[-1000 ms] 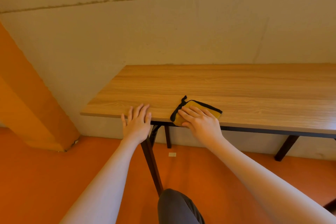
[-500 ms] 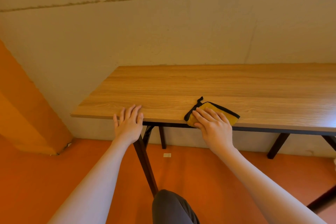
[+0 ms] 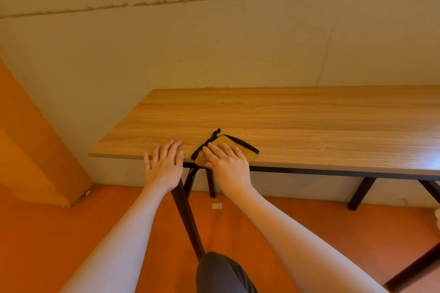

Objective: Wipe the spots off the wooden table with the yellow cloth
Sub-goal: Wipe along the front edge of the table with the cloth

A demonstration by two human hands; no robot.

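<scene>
- As seen from the head camera, worktop (image 3: 297, 121): long wood-grain top on dark legs, set against a pale wall; its left end and near edge are in view.
- Spots: none can be made out on the bare wood at this sharpness.
- Cloth (image 3: 248, 150): yellow with black trim, folded, lying flat at the near edge of the worktop, toward its left end; one black corner sticks up at the far side.
- Right hand (image 3: 227, 164): palm down, fingers straight and close together, pressed flat on top of the cloth; nothing is pinched or gripped, and the heel of the hand overhangs the near edge.
- Left hand (image 3: 165, 165): palm down, fingers spread slightly, fingertips resting on the near edge of the worktop just left of the cloth; it has hold of nothing.
- Hands: side by side, near each other, not touching.
- Floor (image 3: 47, 233): orange, below the worktop.
- Knee (image 3: 221, 273): in dark grey fabric, at the bottom of the view.
</scene>
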